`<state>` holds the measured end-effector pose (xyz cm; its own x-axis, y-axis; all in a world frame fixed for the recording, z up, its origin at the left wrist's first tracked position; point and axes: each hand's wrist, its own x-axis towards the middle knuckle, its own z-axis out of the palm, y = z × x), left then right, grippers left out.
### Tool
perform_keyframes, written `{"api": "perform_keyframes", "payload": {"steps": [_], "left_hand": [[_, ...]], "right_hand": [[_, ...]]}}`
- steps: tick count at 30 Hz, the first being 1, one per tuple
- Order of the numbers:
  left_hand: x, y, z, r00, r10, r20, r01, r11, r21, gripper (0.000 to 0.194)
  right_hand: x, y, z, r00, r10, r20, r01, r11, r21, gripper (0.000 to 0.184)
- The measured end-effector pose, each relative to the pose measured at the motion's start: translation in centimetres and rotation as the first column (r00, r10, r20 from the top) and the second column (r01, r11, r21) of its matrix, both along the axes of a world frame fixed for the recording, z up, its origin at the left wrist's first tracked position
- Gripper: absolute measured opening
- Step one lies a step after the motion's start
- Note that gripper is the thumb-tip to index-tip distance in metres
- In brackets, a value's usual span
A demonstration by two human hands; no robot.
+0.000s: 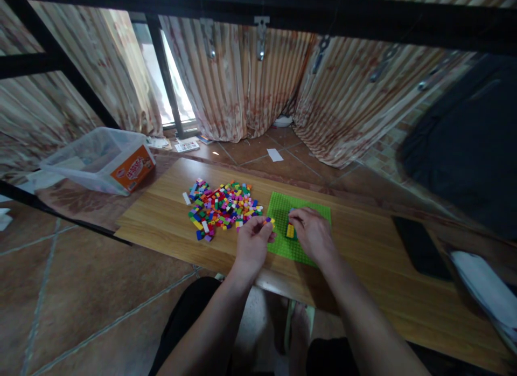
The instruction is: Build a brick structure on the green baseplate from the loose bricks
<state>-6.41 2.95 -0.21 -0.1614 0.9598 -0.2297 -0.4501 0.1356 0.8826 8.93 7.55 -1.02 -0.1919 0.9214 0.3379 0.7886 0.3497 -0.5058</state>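
Bricks (272, 222) at the left hand (253, 238), stack (290, 231) by the right hand (313, 230).
In the head view, the left grip is closed, fingertips pinching the yellow and purple bricks between pile (226, 203) and baseplate (278, 203); the right grip is nearly closed at the stack on the baseplate, but whether it pinches a piece I cannot tell. An off-centre push could tilt the stack, and a leftward swing of the left knuckles could scatter the pile. The worktop's (371, 246) near edge runs under both forearms, so a slipped brick could drop off; sideways room lies right of the baseplate, towards the dark slab (422, 246).
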Motion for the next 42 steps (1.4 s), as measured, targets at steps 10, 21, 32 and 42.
{"api": "perform_keyframes", "payload": {"steps": [10,21,32,42], "left_hand": [[-0.1,0.1,-0.1,1.000,0.018,0.009,-0.018,1.000,-0.008,0.017],[-0.2,0.1,0.2,0.999,0.013,0.032,-0.013,1.000,-0.021,0.020],[0.0,0.4,-0.3,1.000,0.016,0.023,-0.016,0.999,-0.028,0.019],[0.0,0.4,-0.2,1.000,0.012,0.017,-0.011,1.000,-0.024,0.018]], "right_hand": [[0.5,0.3,-1.0,0.999,0.046,-0.017,-0.046,0.999,0.016,0.029],[1.1,0.2,-2.2,0.988,0.088,0.125,-0.104,0.986,0.127,0.032],[1.1,0.0,-3.0,0.985,0.073,0.154,-0.113,0.956,0.272,0.026],[1.0,-0.7,-3.0,0.971,0.028,0.236,-0.115,0.925,0.361,0.026]]}}
